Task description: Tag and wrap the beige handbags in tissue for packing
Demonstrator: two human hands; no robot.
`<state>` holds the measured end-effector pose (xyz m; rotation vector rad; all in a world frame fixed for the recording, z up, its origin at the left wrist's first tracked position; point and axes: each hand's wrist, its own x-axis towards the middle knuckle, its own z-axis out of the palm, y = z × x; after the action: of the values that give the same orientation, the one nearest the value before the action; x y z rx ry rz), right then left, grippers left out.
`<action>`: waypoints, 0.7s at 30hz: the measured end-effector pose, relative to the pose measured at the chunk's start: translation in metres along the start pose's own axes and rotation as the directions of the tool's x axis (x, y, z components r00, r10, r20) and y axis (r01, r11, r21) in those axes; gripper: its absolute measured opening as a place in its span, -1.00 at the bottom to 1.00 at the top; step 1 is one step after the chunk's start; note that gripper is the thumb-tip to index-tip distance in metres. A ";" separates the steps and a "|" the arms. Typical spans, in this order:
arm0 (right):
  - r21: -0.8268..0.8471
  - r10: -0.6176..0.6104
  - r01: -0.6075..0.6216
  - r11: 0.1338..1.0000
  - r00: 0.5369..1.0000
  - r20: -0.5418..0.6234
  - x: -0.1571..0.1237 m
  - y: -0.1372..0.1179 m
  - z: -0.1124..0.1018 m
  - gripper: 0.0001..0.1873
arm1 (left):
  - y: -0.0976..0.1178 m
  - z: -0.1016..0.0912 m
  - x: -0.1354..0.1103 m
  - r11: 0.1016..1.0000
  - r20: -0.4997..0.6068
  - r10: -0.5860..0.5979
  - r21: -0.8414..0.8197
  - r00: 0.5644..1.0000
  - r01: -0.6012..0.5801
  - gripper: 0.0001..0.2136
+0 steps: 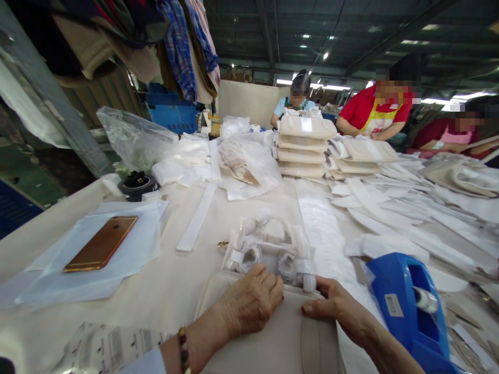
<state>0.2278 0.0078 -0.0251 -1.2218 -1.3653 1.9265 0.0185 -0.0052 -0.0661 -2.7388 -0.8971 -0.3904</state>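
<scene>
A beige handbag (273, 337) lies in front of me, its handles (307, 249) wrapped in white padding and clear plastic. A small gold clasp (223, 243) shows at its far left. My left hand (255, 298) rests on the bag's upper edge with its fingers curled together; whatever is between the fingertips is hidden. At the right corner my right hand (335, 306) grips the bag, thumb on the beige panel and fingers beyond the edge, close to the wrapped handle end.
A blue tape dispenser (405, 301) stands at right. At left, a gold phone (103, 243) lies on white sheets (144, 228); a black tape roll (137, 186) sits behind. Stacked beige bags (304, 143), plastic bags (249, 158) and white strips (374, 208) cover the back. Several people (374, 111) work beyond.
</scene>
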 end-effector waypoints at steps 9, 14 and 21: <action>0.369 0.026 -0.027 0.929 1.000 0.009 0.004 0.022 0.002 -0.54 | -0.001 0.001 0.003 0.995 -0.103 -0.071 -0.072 0.992 0.064 -0.80; 0.370 -0.012 0.016 0.929 1.000 -0.013 0.006 0.019 0.003 -0.54 | -0.002 -0.003 0.006 0.989 -0.069 -0.073 -0.135 0.995 0.063 -0.84; 0.205 -0.110 0.137 0.969 0.984 -0.139 0.006 0.026 0.010 -0.50 | -0.019 0.046 -0.003 0.994 -0.535 0.107 0.086 0.838 -0.072 -0.70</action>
<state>0.2186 -0.0024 -0.0505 -1.1078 -1.1100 1.8224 0.0130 0.0216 -0.1077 -2.3880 -0.6082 -1.0314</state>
